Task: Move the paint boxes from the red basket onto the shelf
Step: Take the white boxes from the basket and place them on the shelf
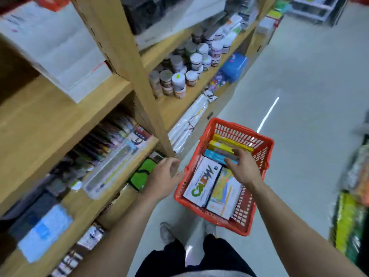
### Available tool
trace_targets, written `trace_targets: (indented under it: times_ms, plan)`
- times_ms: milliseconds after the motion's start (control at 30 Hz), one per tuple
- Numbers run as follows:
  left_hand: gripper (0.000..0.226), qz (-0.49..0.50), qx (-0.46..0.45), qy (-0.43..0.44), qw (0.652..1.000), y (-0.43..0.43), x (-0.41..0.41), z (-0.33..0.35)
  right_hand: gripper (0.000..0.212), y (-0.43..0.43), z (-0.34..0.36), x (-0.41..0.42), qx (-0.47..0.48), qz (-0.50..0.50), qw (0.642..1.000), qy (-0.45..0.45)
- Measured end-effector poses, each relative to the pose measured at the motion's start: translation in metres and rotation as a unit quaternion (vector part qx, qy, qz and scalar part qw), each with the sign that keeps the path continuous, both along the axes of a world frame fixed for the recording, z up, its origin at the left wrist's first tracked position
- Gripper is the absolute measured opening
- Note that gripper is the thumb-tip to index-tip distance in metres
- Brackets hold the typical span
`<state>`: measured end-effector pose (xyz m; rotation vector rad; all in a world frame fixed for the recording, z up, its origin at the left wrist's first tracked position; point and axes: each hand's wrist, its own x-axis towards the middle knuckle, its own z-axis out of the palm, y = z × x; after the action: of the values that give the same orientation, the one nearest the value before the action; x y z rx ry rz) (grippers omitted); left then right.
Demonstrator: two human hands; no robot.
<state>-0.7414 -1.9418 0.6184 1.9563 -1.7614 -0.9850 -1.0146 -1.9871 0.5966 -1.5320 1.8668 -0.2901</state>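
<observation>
A red basket (259, 154) sits on the floor (309, 76) beside a wooden shelf (60, 120). Paint boxes fill it: a white one (201, 180) and a colourful one (223, 192) near the person, a blue one (214, 156) and yellow ones (221, 145) farther off. The right hand (242, 168) reaches into the basket, its fingers (232, 163) curled around the blue box's end. The left hand (161, 178) hangs just beside the basket's rim, fingers loosely bent and empty. Jars (179, 80) line a higher shelf.

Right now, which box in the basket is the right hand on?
The blue box, mid-basket: the right hand has its fingers over it. The yellow boxes sit beyond it, the white box nearer.
</observation>
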Motion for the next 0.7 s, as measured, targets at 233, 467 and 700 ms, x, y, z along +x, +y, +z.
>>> trace_targets:
  times_ms: [233,467,700]
  plan:
    - [0.065,0.006,0.064,-0.055,0.996,-0.038,-0.036,-0.127,0.059,0.011,-0.139,-0.026,0.128,-0.042,0.99,-0.034]
    - [0.065,-0.005,0.062,0.035,0.997,-0.053,-0.043,-0.23,0.044,-0.002,-0.246,0.016,0.13,-0.129,0.975,-0.128]
    - [0.048,0.0,0.012,0.087,0.996,-0.049,-0.036,-0.255,0.069,0.016,-0.269,0.067,0.069,-0.13,0.988,-0.048]
